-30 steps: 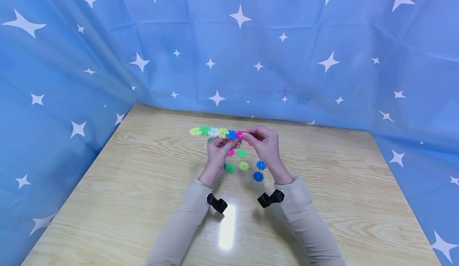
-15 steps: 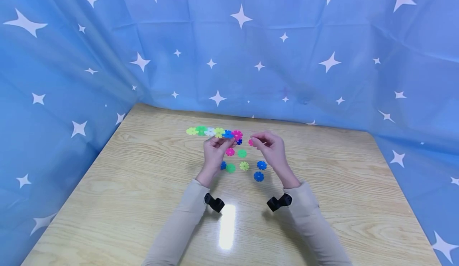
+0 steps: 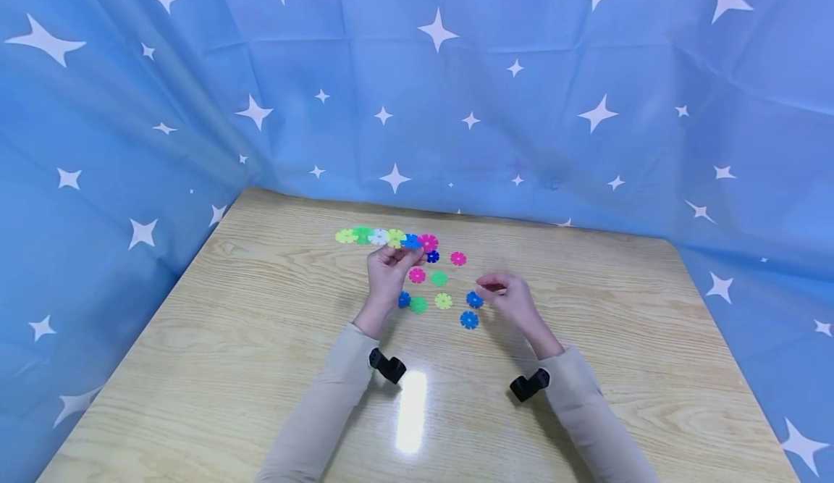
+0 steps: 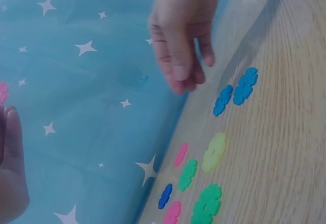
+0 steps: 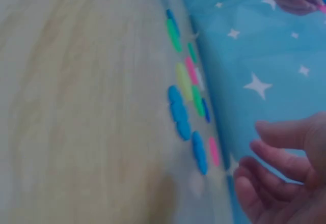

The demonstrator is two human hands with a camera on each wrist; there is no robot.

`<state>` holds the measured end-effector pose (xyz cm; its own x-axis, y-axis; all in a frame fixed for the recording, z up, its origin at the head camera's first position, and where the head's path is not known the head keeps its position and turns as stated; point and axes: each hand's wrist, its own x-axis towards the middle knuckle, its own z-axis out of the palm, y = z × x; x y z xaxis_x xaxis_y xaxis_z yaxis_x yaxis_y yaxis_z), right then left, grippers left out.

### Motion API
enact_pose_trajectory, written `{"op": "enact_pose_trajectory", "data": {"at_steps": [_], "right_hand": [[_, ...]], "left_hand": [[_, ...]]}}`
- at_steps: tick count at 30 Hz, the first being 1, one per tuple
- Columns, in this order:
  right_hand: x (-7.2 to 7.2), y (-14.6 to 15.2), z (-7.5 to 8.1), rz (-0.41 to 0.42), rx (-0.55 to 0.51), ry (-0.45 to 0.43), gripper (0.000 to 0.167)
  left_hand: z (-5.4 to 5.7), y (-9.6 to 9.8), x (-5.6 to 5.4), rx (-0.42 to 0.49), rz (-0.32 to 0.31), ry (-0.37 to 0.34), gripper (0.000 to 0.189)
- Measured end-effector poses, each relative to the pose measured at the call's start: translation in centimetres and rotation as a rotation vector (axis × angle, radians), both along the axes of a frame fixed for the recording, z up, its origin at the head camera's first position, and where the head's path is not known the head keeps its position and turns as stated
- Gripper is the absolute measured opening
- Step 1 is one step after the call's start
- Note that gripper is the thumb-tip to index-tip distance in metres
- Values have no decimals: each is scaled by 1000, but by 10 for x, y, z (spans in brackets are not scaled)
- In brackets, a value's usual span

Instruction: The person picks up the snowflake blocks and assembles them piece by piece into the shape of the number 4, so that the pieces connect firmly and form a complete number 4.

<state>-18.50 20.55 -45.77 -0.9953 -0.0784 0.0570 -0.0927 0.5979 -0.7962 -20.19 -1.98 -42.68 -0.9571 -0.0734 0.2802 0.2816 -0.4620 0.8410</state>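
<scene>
My left hand (image 3: pixel 387 277) pinches the right part of a chain of toothed plastic snowflake discs (image 3: pixel 379 236), held above the table. The chain runs yellow, green, white, yellow, blue and pink from left to right. To the right, my right hand (image 3: pixel 513 300) hovers with relaxed fingers and nothing in them; the right wrist view shows its fingers (image 5: pixel 277 163) loosely bent. Nearest its fingertips is a blue disc (image 3: pixel 474 300), with a second blue disc (image 3: pixel 469 320) just in front. A loose pink disc (image 3: pixel 459 258) lies farther back.
More loose discs lie on the wooden table (image 3: pixel 619 324) between the hands: a pink disc (image 3: pixel 417 275), a green disc (image 3: pixel 439 279), a yellow disc (image 3: pixel 444 301) and another green disc (image 3: pixel 418 305). A blue star-printed curtain (image 3: pixel 417 106) stands behind and at the sides.
My right hand has let go of the pink end of the chain and drawn back right and toward me. The left hand has shifted slightly left with the chain.
</scene>
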Motion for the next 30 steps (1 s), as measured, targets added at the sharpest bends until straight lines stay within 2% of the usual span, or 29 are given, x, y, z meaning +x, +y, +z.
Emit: {"op": "enact_pose_trajectory", "data": {"at_steps": [5, 10, 16, 21, 30], "right_hand": [[0, 5, -8, -1, 40, -84, 23], [-1, 5, -15, 22, 111, -59, 23], [-3, 4, -18, 40, 173, -32, 24], [-5, 3, -16, 51, 202, -50, 24], [-12, -4, -6, 61, 257, -173, 24]], "left_hand": [[1, -1, 0, 1, 3, -13, 26], [1, -1, 0, 5, 7, -14, 21], [1, -1, -1, -3, 7, -14, 28], [1, -1, 0, 2, 10, -16, 26], [0, -1, 0, 6, 12, -27, 29]]}}
